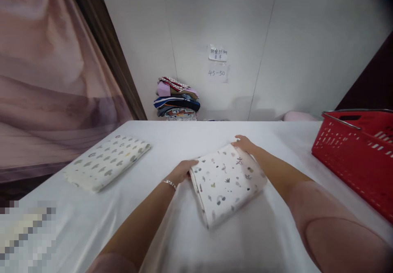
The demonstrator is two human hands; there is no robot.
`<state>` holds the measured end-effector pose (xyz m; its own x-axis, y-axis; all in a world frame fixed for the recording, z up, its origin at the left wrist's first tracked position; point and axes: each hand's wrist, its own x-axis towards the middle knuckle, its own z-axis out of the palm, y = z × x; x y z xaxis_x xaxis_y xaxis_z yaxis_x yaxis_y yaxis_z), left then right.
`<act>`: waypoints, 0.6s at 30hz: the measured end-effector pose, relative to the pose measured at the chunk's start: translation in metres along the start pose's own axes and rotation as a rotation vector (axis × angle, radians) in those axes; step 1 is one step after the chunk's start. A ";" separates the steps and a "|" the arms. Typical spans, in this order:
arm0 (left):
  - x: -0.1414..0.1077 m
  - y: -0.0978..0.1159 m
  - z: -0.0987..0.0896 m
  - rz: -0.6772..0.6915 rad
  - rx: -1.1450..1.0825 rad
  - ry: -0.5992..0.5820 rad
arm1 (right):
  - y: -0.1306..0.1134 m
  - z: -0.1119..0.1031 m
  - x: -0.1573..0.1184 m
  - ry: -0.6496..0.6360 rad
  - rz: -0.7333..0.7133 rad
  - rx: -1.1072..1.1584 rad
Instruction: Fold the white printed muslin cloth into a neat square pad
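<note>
A folded white cloth [225,181] with small grey and brown prints is between my hands, tilted over the middle of the table. My left hand [184,170] grips its left corner, fingers partly hidden behind the fabric. At the far edge my right hand [245,143] pinches the upper corner, and its fingertips are closed there. The cloth's near edge is slightly blurred. To the left lies another folded cloth [107,162], cream with grey cloud-like shapes, flat on the table and apart from both hands.
The white-covered table [166,142] ends near a pale wall. A red plastic basket [356,154] with a metal handle stands at the right. A pile of folded fabrics [177,101] sits beyond the far edge. A pink curtain [55,80] hangs at left; paper signs [217,64] are on the wall.
</note>
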<state>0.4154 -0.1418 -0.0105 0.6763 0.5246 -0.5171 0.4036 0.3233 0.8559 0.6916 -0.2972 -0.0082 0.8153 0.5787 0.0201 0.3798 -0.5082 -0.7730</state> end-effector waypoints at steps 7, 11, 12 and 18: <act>-0.019 -0.014 -0.044 -0.105 0.018 -0.041 | -0.080 0.066 0.027 -0.177 -0.200 -0.151; -0.026 -0.021 -0.052 -0.054 0.140 0.031 | -0.077 0.076 -0.006 -0.245 -0.260 -0.200; -0.027 -0.021 -0.052 -0.034 0.157 0.040 | -0.068 0.072 -0.018 -0.230 -0.278 -0.215; -0.026 -0.028 -0.044 0.012 0.143 0.082 | 0.014 0.038 -0.105 0.190 -0.195 -0.192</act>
<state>0.3597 -0.1293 -0.0212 0.6313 0.5922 -0.5008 0.4833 0.2047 0.8512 0.5944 -0.3412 -0.0449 0.7791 0.5571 0.2874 0.5975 -0.5211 -0.6095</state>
